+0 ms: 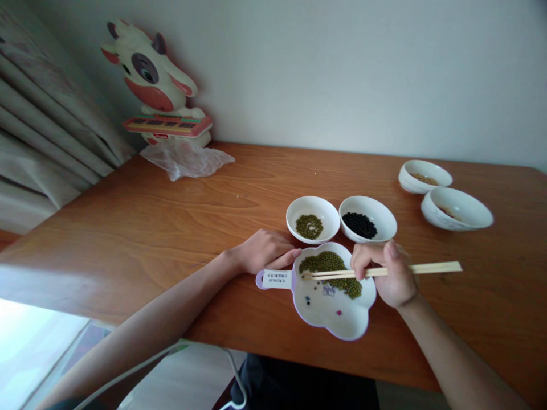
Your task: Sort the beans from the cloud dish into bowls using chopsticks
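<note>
Dish (344, 322), white with a lilac rim and lobed outline: on the table (222, 210), near its front edge, stub handle to the left bearing a paper label (277, 279). Contents: loose green beans (327, 263), heaped along the far side. Hazard: a knock or hard push could tip the dish and send beans rolling off the edge.

Chopsticks (431, 267), pale, one pair: tips nearly together, low inside the dish at the left end of the heap; whether a bean sits between them cannot be told. Hazard: smooth, round beans may squirt out if squeezed off-centre or if the tips cross.

Right hand (391, 276): closed around the chopsticks, over the dish's right side. Hazard: a dip of the wrist could jar the rim.

Left hand (265, 251): palm down, fingertip touching the rim by the handle; any pinch there is hidden. Hazard: light contact may let the dish swivel.

Two bowls, just beyond the dish: one of green beans (294, 213), one of black beans (387, 222). Hazard: a bump could mix the sorts.
</note>
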Demonstrator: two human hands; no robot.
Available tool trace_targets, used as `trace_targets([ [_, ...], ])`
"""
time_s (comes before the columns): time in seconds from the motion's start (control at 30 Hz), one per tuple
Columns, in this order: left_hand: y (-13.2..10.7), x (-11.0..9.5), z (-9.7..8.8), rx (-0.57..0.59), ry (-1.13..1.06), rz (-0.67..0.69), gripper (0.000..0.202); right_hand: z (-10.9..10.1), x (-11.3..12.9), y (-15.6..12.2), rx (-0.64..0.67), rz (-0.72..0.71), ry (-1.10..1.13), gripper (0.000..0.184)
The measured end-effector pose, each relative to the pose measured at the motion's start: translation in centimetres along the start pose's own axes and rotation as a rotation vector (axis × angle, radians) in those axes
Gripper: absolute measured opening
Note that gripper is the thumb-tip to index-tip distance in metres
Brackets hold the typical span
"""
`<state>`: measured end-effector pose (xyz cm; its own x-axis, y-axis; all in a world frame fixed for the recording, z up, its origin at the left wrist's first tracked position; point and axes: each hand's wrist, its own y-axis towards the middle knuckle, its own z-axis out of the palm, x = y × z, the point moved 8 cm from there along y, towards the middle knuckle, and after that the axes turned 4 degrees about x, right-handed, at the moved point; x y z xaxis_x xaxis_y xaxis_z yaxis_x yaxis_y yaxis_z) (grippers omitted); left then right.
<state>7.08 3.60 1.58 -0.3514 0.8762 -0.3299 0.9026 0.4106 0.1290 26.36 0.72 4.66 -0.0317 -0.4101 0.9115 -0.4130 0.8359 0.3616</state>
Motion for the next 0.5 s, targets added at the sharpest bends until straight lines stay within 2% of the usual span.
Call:
trace_targets([
  [0.2,0.00,-0.09,-0.12,-0.010,0.000,0.000,0.048,-0.27,0.07,0.02,-0.025,0.015,0.043,0.076],
  [0.5,0.05,-0.14,-0.13,-0.010,-0.009,0.000,0.049,0.27,0.16,0.24,0.089,0.042,0.015,0.069],
])
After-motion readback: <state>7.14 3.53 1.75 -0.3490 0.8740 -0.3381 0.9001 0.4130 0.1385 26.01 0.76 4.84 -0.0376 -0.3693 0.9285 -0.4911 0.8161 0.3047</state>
